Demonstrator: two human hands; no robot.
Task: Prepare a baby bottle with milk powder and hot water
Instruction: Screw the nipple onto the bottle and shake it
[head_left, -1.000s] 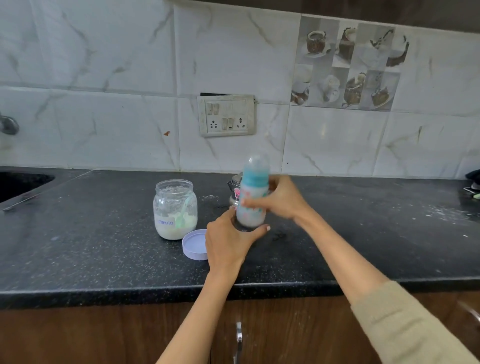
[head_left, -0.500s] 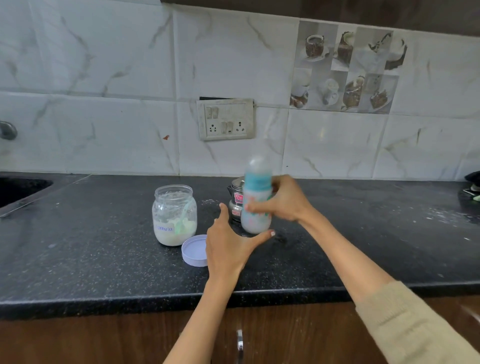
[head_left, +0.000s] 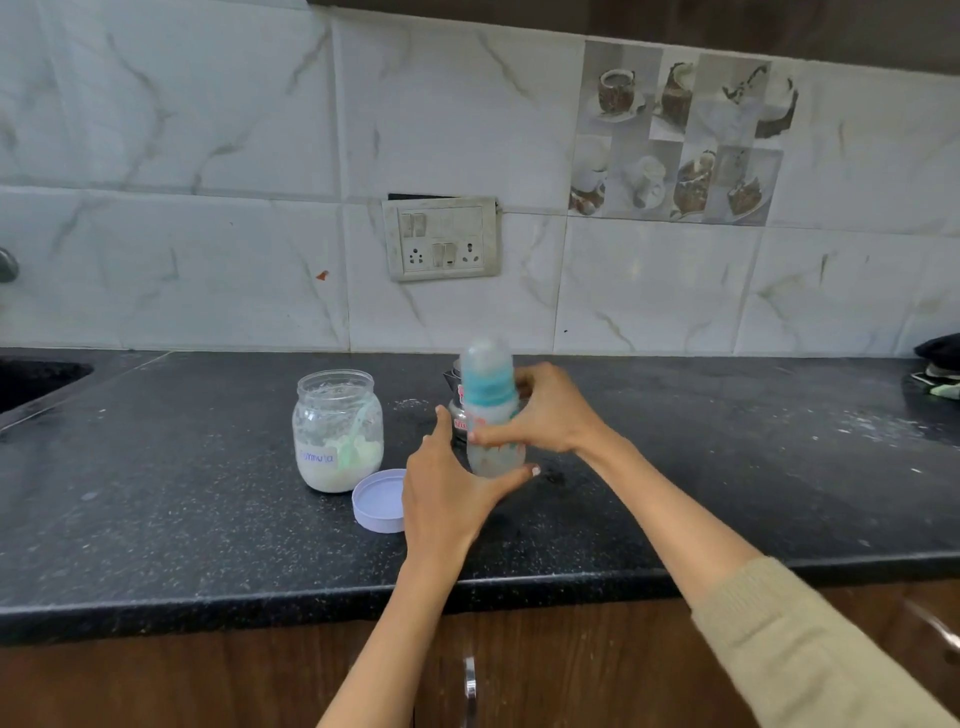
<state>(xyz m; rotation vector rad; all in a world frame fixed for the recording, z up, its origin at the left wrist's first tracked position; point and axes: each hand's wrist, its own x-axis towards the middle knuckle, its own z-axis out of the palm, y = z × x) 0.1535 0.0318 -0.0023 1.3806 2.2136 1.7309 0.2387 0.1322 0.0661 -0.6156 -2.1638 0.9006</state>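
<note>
Black speckled stone bench (head_left: 182, 530) below white marble tiles. I see my right hand (head_left: 545, 410) grasping an upright baby bottle (head_left: 491, 410) with a teal collar, held just above the bench, blurred. My left hand (head_left: 452, 488) is released, fingers spread beside the bottle's base; whether it touches, I cannot tell. To the left stands an open formula jar (head_left: 337, 431), its lilac lid (head_left: 379, 500) lying just beside it.
</note>
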